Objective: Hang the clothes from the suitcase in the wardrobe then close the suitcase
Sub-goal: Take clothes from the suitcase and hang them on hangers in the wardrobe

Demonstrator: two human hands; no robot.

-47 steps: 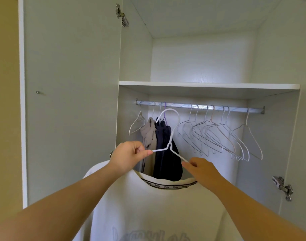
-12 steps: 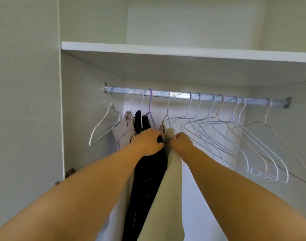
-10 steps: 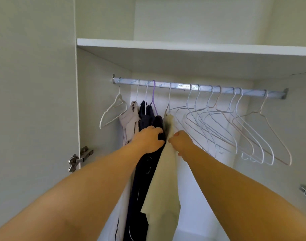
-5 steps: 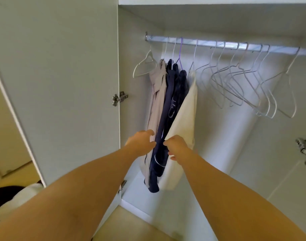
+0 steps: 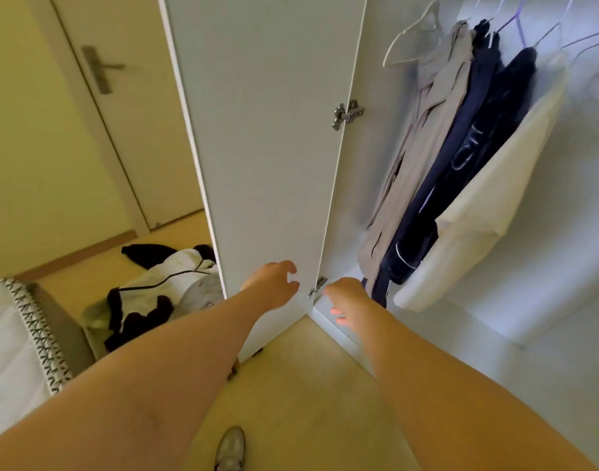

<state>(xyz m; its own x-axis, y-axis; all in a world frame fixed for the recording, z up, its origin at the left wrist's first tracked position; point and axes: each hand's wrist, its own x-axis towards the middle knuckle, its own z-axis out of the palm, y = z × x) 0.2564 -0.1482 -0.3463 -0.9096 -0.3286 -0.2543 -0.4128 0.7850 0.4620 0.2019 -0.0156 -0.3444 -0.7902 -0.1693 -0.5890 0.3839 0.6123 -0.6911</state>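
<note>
left hand (image 5: 272, 283) loose | right hand (image 5: 345, 297) loose | wardrobe door (image 5: 267, 130) partly covers clothes pile (image 5: 162, 283)

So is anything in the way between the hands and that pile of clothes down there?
Yes. The open wardrobe door stands between the pile of clothes and both the left hand and right hand, hiding the pile's right edge. They probably must go round it.

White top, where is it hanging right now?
Head view, upper right: the white top hangs inside the wardrobe. It is the rightmost garment, right beside the navy garment, with the beige garment further left.
</note>
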